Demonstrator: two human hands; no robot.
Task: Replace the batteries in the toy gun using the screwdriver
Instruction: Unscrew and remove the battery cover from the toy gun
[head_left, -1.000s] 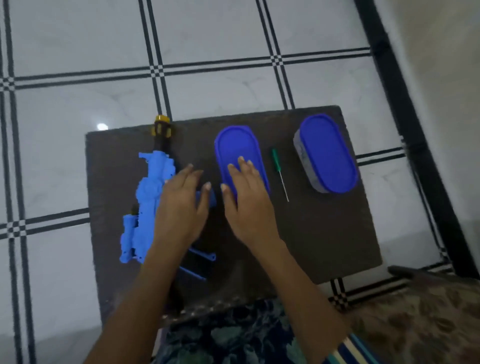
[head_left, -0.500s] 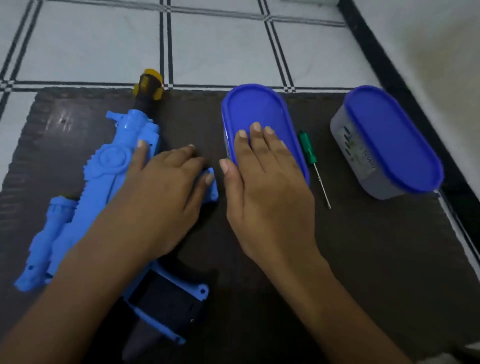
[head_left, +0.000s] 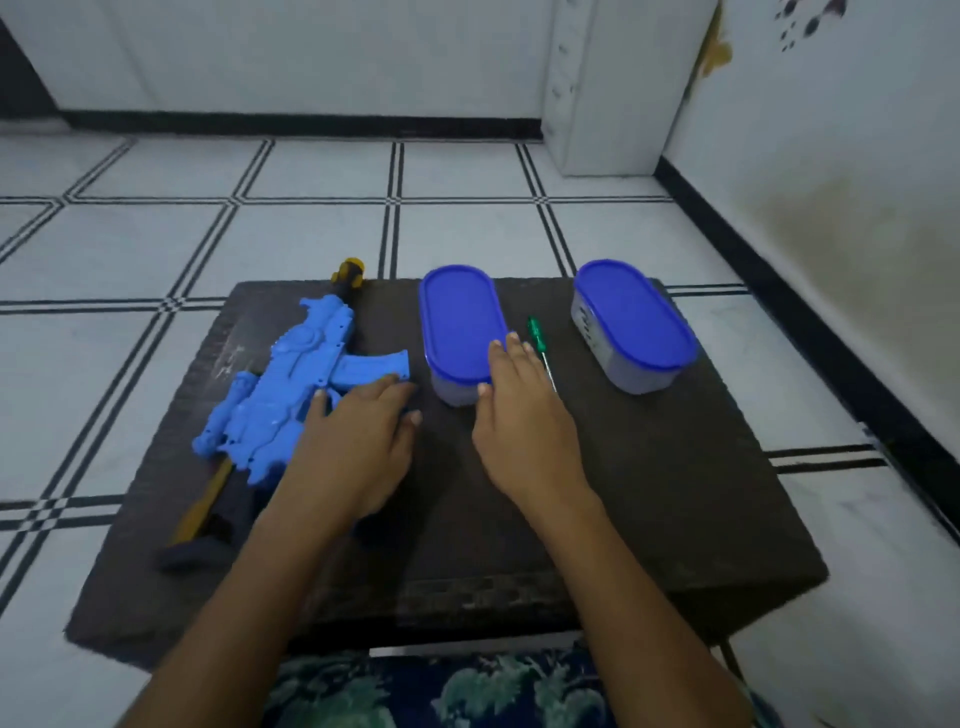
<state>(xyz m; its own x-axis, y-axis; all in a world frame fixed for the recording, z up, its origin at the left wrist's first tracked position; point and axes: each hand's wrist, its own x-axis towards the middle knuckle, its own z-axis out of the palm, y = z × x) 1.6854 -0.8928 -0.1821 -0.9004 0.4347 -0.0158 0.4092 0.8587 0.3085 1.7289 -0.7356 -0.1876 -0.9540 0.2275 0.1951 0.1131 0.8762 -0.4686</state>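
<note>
A blue toy gun (head_left: 291, 384) with a yellow muzzle tip lies on the left of a low dark table (head_left: 649, 493). My left hand (head_left: 358, 441) rests flat over the gun's lower right part, fingers straight. A small green-handled screwdriver (head_left: 538, 338) lies between two containers. My right hand (head_left: 524, 421) lies flat just left of the screwdriver, its fingertips against the near right side of the middle blue-lidded container (head_left: 460, 327). Neither hand holds anything.
A second blue-lidded container (head_left: 631, 322) stands at the table's right rear. White tiled floor with black lines surrounds the table. A wall runs along the right side and a white cabinet stands at the back.
The camera has tilted up and drawn back, showing the room. Both hands stay flat on the table in about the same places, the right one now slightly further right.
</note>
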